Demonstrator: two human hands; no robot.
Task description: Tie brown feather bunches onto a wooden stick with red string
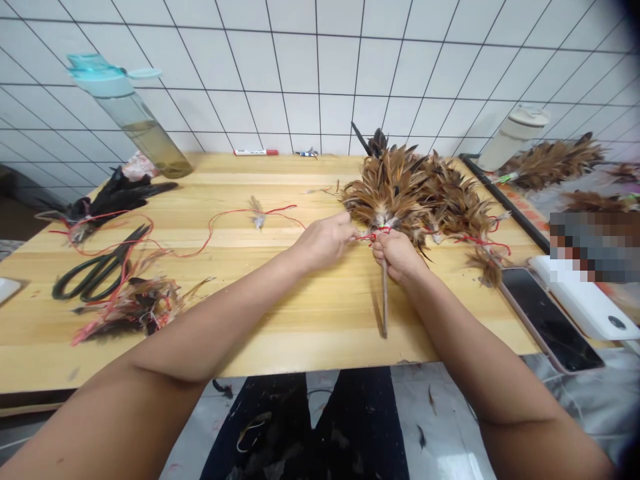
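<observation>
Red cord (371, 236) stretches from the left hand (325, 241), whose closed grip pinches it, to the base of a brown feather bundle (390, 193) bound onto a wooden stick (385, 300). The right hand (397, 257) grips closed around the stick just under the feathers, so binding feathers to the stick is the step in hand. The bundle sits right of centre on the wooden desk (300, 340), its stick pointing toward the near edge. Black-handled scissors (95, 270) and loose feathers (133, 307) lie toward the left edge; a red-capped marker (256, 152) lies along the far edge, its lettering too small to read.
</observation>
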